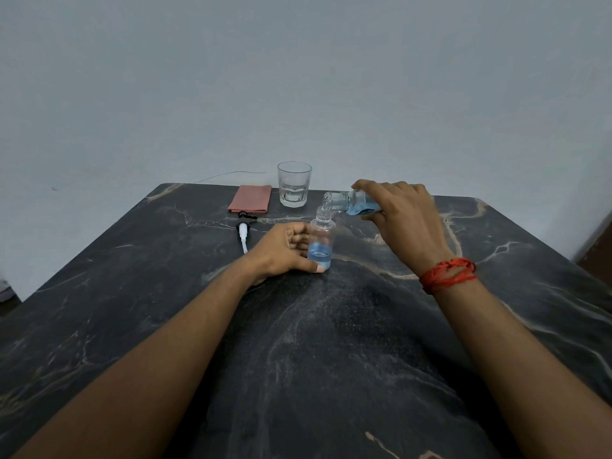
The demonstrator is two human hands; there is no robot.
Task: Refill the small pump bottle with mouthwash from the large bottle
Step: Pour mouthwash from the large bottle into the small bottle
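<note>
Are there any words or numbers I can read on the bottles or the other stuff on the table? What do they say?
Nothing here can be read.
Large bottle: a bit of blue label shows below the right hand, but its marks are too small and blurred to read.
Small pump bottle, pump head, glass, cloth: no writing visible.

far-left obstacles: glass (294,184), cloth (250,203), pump head (244,230) | free: near table (314,376) half
</note>
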